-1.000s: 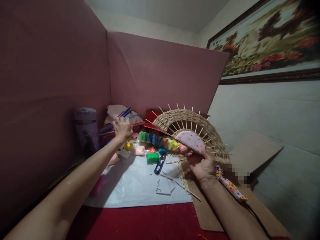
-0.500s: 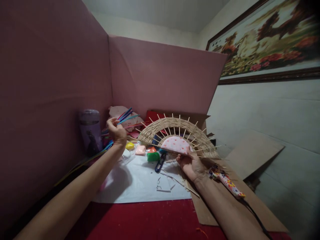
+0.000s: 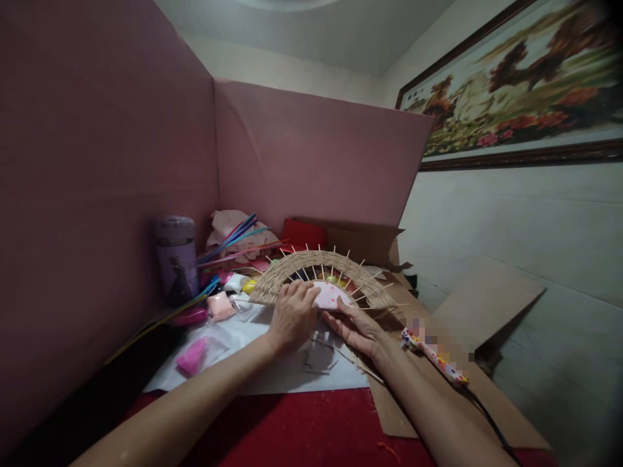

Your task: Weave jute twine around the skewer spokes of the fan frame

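Observation:
A half-round woven fan (image 3: 311, 263) with thin sticks poking out along its rim is held up over the table. At its lower middle is a white half-circle cloth patch (image 3: 327, 295) with red spots. My right hand (image 3: 357, 331) grips the fan from the lower right, thumb on the patch and fingers beneath. Curled over the patch's left part are the fingers of my left hand (image 3: 292, 318), holding the fan's lower edge; its thumb is hidden.
A purple tumbler (image 3: 178, 259) stands left, near colourful pipe cleaners (image 3: 238, 230). Clay packets, including a pink one (image 3: 192, 357), lie on a white sheet (image 3: 272, 379). At right, a patterned corded tool (image 3: 438, 363) rests on cardboard (image 3: 491, 402). Pink panels (image 3: 311, 155) stand behind.
My left hand has moved right and down from near the pipe cleaners onto the fan. The fan has shifted slightly left and lower, still in my right hand.

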The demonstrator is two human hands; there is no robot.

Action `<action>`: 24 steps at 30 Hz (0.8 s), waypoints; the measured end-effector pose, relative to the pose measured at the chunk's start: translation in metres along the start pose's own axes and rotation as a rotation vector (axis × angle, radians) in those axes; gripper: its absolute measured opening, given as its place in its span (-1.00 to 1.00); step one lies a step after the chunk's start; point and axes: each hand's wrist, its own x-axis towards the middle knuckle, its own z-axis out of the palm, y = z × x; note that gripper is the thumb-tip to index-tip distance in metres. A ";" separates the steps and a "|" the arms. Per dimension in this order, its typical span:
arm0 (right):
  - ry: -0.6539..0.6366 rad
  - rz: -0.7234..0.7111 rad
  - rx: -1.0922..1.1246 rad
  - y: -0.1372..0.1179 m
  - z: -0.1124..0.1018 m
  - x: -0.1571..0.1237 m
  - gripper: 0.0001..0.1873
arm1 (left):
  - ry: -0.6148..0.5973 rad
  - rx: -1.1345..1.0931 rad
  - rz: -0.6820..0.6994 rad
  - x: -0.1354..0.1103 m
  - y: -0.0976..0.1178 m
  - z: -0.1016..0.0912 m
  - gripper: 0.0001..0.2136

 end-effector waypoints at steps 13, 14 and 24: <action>-0.189 0.193 -0.106 -0.010 0.005 -0.015 -0.61 | -0.132 0.097 0.004 -0.020 0.001 0.006 -0.69; -0.179 0.205 -0.128 -0.010 0.006 -0.016 -0.60 | -0.137 0.103 -0.001 -0.020 0.000 0.006 -0.69; -0.097 0.284 -0.365 -0.003 0.012 -0.022 -0.60 | -0.113 0.117 -0.081 -0.021 -0.012 0.003 -0.66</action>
